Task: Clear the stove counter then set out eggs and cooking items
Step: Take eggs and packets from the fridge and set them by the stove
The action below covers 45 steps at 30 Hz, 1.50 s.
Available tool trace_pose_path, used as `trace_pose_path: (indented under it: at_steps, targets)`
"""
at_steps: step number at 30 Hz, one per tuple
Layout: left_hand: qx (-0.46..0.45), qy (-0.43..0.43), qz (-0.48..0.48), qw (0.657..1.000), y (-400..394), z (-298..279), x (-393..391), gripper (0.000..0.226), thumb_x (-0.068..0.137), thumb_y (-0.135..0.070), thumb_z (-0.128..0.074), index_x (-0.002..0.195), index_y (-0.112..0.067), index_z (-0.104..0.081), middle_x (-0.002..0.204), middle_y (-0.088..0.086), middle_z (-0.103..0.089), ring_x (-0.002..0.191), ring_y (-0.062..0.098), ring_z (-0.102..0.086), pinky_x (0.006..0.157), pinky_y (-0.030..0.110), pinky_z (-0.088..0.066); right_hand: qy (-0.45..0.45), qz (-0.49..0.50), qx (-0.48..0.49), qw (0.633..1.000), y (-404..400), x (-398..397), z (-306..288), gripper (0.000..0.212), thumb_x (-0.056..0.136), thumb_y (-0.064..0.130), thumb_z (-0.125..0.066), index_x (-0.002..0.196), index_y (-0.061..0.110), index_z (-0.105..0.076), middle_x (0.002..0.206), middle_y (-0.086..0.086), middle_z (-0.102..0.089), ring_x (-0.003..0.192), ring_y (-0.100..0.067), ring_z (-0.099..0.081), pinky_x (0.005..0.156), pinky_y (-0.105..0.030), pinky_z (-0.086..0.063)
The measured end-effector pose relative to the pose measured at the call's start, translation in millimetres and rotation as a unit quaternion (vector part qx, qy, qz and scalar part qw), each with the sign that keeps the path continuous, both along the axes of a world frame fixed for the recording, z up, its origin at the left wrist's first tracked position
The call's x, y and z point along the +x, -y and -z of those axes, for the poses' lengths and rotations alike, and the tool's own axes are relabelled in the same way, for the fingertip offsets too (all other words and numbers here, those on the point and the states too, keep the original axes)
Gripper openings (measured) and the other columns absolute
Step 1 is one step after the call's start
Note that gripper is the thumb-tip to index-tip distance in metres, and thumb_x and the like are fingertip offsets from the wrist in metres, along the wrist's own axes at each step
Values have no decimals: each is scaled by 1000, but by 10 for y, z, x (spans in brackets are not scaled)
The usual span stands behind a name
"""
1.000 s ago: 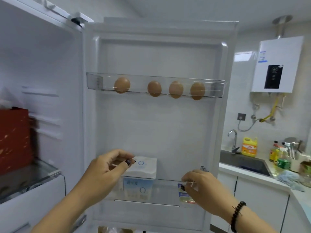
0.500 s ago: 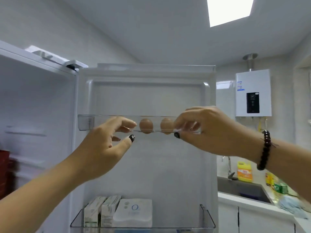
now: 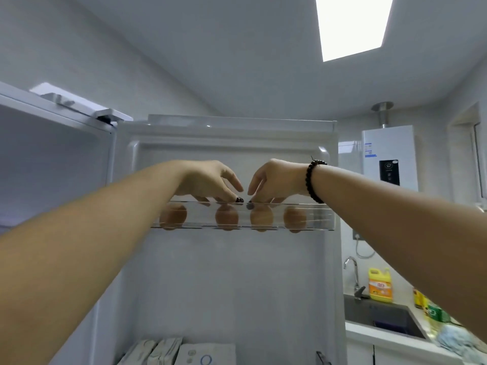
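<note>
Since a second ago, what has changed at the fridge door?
Both hands rose from the lower door bin to the egg shelf; left hand and right hand now reach over its rim, fingers dipping toward the middle eggs. All four eggs remain seated.

door shelf (image 3: 320,219) open above, clear front wall bars eggs (image 3: 226,217)

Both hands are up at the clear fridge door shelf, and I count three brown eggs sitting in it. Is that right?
Not quite. The head view shows four brown eggs in the clear door shelf, not three. The rest holds: the left hand and right hand are both up at that shelf, fingers reaching over its top edge above the two middle eggs.
</note>
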<state>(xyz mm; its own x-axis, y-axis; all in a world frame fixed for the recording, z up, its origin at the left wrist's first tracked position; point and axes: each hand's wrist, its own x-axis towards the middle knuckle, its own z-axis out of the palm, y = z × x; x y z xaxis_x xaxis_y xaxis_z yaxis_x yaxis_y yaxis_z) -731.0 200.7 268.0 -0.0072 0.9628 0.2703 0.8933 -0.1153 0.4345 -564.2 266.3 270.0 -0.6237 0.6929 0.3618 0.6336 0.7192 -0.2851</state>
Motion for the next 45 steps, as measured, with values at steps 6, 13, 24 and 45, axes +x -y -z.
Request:
trace_pose_path:
  at_steps: [6,13,24,45]
  targets:
    - [-118,-32,-23,992,-130,-57,-142,39,82,-19,-77,118,-24,-66,115,3,-71,106,19,-68,84,34,-54,74,22,-139,987,-99,-54,-68,40,69,15,-87,104,2,-72,92,-11,-75,84,-25,-71,85,-37,-58]
    - [-133,14,10,991,-177,-17,-195,45,76,-17,-81,117,-23,-65,112,2,-73,104,19,-70,87,36,-53,92,34,-194,976,-118,-67,-39,37,74,8,-81,108,-1,-71,98,-14,-75,84,-25,-70,77,-35,-60]
    - [-132,38,35,990,-208,84,-268,28,84,-14,-73,111,-21,-71,106,0,-75,102,13,-70,89,31,-52,20,66,-119,990,-25,-17,58,31,67,15,-85,97,7,-77,89,-10,-76,76,-27,-71,73,-38,-61]
    - [446,128,202,863,317,700,596,41,84,-20,-74,122,-29,-60,121,-6,-62,105,5,-62,81,22,-56,-467,12,140,873,550,900,511,39,64,24,-85,100,22,-71,93,4,-70,88,-12,-69,82,-36,-59]
